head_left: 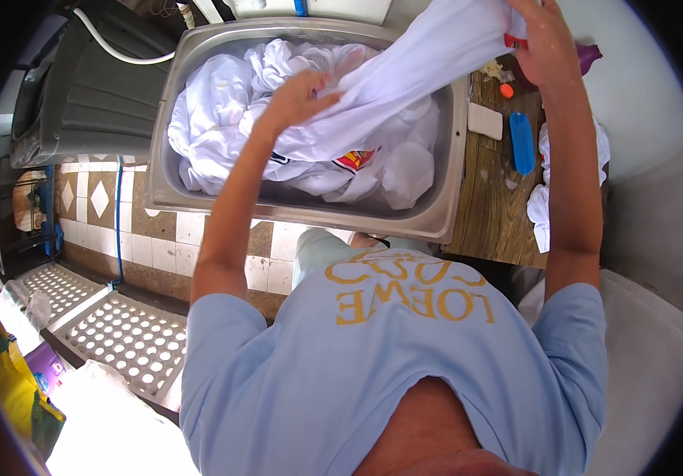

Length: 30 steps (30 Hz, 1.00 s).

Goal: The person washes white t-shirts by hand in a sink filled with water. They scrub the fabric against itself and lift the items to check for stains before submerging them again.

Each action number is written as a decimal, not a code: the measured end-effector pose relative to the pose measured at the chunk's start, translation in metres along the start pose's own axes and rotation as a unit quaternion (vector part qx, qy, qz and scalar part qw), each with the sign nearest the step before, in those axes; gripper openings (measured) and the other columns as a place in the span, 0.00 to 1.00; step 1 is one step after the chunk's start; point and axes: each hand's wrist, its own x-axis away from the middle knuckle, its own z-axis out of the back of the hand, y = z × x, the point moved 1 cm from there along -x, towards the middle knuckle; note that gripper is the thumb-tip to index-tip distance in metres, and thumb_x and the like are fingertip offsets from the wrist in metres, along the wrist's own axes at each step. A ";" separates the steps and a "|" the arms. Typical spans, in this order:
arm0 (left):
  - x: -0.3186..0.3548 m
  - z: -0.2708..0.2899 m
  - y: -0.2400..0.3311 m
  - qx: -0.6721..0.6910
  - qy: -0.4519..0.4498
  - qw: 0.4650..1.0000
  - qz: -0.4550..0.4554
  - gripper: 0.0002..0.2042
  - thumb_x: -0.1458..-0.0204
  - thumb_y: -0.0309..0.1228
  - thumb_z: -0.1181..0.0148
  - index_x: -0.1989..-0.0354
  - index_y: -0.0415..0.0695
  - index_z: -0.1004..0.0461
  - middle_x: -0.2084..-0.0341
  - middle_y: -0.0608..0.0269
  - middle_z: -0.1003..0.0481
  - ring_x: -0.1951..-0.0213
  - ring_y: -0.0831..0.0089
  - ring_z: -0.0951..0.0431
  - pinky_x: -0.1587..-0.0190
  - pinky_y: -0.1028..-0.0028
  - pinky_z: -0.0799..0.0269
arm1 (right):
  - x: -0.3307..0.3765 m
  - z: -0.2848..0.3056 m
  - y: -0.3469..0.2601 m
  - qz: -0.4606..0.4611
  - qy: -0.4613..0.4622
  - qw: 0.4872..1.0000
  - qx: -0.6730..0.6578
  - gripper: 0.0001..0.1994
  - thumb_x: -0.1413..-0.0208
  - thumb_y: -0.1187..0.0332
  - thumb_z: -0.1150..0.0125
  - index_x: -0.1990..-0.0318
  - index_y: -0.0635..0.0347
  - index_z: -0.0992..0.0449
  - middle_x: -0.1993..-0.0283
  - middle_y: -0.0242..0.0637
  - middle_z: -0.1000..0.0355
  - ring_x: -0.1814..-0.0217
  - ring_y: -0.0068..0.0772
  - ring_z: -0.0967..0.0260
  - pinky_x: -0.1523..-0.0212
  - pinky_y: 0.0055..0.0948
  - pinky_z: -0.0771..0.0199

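Observation:
At the upper right, my right hand [546,51] grips a long white garment [413,75] near a red patch on it. The garment slants down from there into a steel sink basin [456,159]. My left hand [302,101] is over the basin with thumb and fingers apart, its thumb against the lower part of that garment. Whether the cloth passes behind its fingers is partly hidden. A heap of wet white clothes [214,103] fills the basin, one piece bearing a red and yellow print [353,161].
Right of the basin, a wooden counter [480,218] holds a blue scrub brush [521,143], a pale soap-like block [485,121], an orange cap [506,90] and white cloth [540,214]. A dark grey plastic tub [103,87] stands left. Perforated racks [127,337] sit at lower left.

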 end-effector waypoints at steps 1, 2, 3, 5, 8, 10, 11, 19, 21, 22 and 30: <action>0.010 -0.007 0.007 -0.089 0.034 0.995 -0.026 0.18 0.57 0.43 0.36 0.62 0.44 0.26 0.73 0.57 0.28 0.72 0.62 0.27 0.69 0.69 0.31 | -0.004 0.003 0.005 0.017 -0.007 1.000 0.022 0.16 0.48 0.58 0.42 0.60 0.62 0.30 0.69 0.32 0.30 0.69 0.26 0.33 0.64 0.26 0.32; 0.015 -0.012 0.010 -0.065 0.064 0.996 -0.015 0.14 0.55 0.37 0.38 0.62 0.43 0.27 0.74 0.58 0.29 0.73 0.64 0.28 0.70 0.71 0.32 | -0.015 0.007 0.032 0.044 -0.032 0.993 0.102 0.17 0.51 0.54 0.40 0.63 0.59 0.28 0.72 0.28 0.32 0.73 0.21 0.37 0.69 0.22 0.37; 0.024 -0.013 0.010 -0.055 0.102 0.993 0.008 0.10 0.53 0.30 0.39 0.62 0.43 0.28 0.76 0.58 0.30 0.74 0.66 0.30 0.70 0.73 0.33 | -0.026 -0.004 0.063 0.076 -0.071 0.980 0.171 0.19 0.53 0.50 0.38 0.66 0.56 0.26 0.76 0.23 0.34 0.76 0.15 0.41 0.75 0.19 0.42; 0.020 -0.020 0.023 0.020 0.197 0.980 -0.033 0.06 0.52 0.26 0.42 0.66 0.41 0.29 0.77 0.57 0.31 0.76 0.66 0.31 0.72 0.71 0.34 | -0.020 -0.031 0.101 0.183 -0.124 0.932 0.288 0.18 0.54 0.57 0.36 0.62 0.60 0.27 0.73 0.29 0.32 0.71 0.23 0.35 0.66 0.25 0.34; 0.007 -0.025 0.069 0.093 0.273 0.954 -0.079 0.03 0.51 0.23 0.45 0.70 0.41 0.32 0.78 0.56 0.33 0.78 0.62 0.33 0.74 0.68 0.36 | 0.012 -0.069 0.126 0.243 -0.168 0.897 0.328 0.17 0.54 0.62 0.36 0.58 0.59 0.27 0.67 0.36 0.29 0.66 0.26 0.32 0.64 0.29 0.32; -0.005 -0.031 0.102 0.093 0.297 0.936 -0.164 0.03 0.52 0.22 0.45 0.70 0.41 0.33 0.77 0.54 0.33 0.75 0.54 0.32 0.73 0.65 0.36 | 0.021 -0.083 0.156 0.258 -0.178 0.914 0.258 0.16 0.54 0.67 0.37 0.56 0.57 0.27 0.64 0.38 0.27 0.64 0.26 0.31 0.64 0.28 0.32; -0.003 -0.032 0.119 0.113 0.231 0.957 -0.131 0.03 0.54 0.22 0.46 0.71 0.40 0.33 0.77 0.54 0.33 0.70 0.52 0.31 0.69 0.65 0.35 | 0.024 -0.082 0.181 0.249 -0.177 0.928 0.214 0.16 0.54 0.69 0.38 0.55 0.58 0.27 0.63 0.37 0.27 0.64 0.25 0.31 0.64 0.27 0.32; 0.025 0.016 0.015 -0.112 0.115 0.987 -0.024 0.20 0.60 0.25 0.42 0.54 0.51 0.32 0.52 0.66 0.33 0.49 0.62 0.33 0.55 0.57 0.39 | 0.048 -0.080 0.178 -0.109 -0.069 0.979 -0.158 0.11 0.50 0.75 0.42 0.58 0.64 0.25 0.62 0.31 0.26 0.63 0.19 0.29 0.65 0.17 0.32; 0.020 0.026 0.002 -0.153 0.106 0.982 -0.043 0.17 0.56 0.26 0.43 0.56 0.54 0.30 0.57 0.66 0.30 0.53 0.64 0.31 0.57 0.57 0.38 | 0.046 -0.080 0.173 -0.091 -0.054 0.977 -0.187 0.09 0.50 0.75 0.42 0.60 0.64 0.25 0.62 0.31 0.26 0.63 0.18 0.29 0.67 0.15 0.32; 0.013 0.033 -0.004 -0.157 0.107 0.981 -0.050 0.15 0.55 0.25 0.42 0.57 0.53 0.29 0.59 0.65 0.29 0.55 0.64 0.29 0.58 0.59 0.37 | 0.043 -0.079 0.168 -0.085 -0.042 0.979 -0.183 0.10 0.50 0.74 0.42 0.59 0.64 0.25 0.63 0.31 0.26 0.64 0.19 0.29 0.66 0.16 0.32; -0.015 0.071 0.043 0.224 0.210 0.939 -0.156 0.09 0.53 0.18 0.45 0.63 0.42 0.27 0.70 0.61 0.30 0.68 0.68 0.28 0.66 0.74 0.32 | 0.031 -0.052 0.096 0.021 -0.156 0.977 0.144 0.15 0.49 0.67 0.41 0.55 0.63 0.26 0.56 0.33 0.28 0.58 0.21 0.32 0.55 0.25 0.35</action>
